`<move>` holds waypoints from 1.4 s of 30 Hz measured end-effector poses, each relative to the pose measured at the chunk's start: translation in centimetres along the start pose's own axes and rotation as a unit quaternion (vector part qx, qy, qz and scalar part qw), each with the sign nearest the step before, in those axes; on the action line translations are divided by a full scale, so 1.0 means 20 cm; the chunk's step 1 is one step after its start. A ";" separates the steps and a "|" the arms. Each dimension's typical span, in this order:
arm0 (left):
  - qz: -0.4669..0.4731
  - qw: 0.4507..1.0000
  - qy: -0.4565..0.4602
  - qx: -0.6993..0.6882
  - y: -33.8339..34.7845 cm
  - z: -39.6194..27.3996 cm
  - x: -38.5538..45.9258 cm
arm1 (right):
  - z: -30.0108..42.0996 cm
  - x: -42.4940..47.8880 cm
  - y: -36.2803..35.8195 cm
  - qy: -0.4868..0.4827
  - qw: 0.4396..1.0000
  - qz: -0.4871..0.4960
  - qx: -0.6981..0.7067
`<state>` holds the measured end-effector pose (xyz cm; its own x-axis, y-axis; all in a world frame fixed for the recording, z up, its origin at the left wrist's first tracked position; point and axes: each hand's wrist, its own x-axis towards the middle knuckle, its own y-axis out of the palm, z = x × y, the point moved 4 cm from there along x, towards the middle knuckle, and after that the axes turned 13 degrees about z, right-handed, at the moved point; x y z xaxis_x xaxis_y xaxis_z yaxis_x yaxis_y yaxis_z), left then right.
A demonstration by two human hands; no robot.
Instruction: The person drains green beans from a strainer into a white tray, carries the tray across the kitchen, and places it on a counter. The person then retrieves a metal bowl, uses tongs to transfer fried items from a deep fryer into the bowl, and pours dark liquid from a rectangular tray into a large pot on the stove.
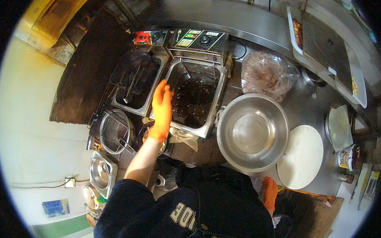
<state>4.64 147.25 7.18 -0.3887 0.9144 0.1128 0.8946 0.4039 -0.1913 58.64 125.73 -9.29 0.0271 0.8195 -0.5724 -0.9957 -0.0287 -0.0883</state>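
My left hand (162, 109), in an orange glove, reaches over the near left rim of the larger deep fryer (194, 98). Its fingers are stretched out, and nothing shows in them. Dark oil with small pale specks fills that fryer. A bowl of food (146, 133) is partly hidden under my left wrist. Low at the counter's front edge is my right hand (270, 192), also gloved in orange, with its fingers curled. What it may hold is hidden. Closest to it are a large steel bowl (253, 131), bare inside, and a round white board (300, 157).
A smaller fryer (134, 81) has a wire basket in it. Another strainer basket (114, 131) rests over a metal pot at left. A clear bag of food (267, 74) lies behind the steel bowl. Lidded trays (327, 48) stand at back right, and a cloth (183, 138) hangs by the fryer.
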 end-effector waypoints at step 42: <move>0.161 0.887 -0.222 -0.371 -1.35 -0.20 -0.49 | 0.07 0.20 0.87 -0.063 0.822 0.285 -0.489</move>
<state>-14.86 127.18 15.10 0.0123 0.9661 -0.2578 0.8093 0.1419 0.5701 41.29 129.43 -11.95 -0.4896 0.5653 -0.6639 -0.2950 -0.8239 -0.4839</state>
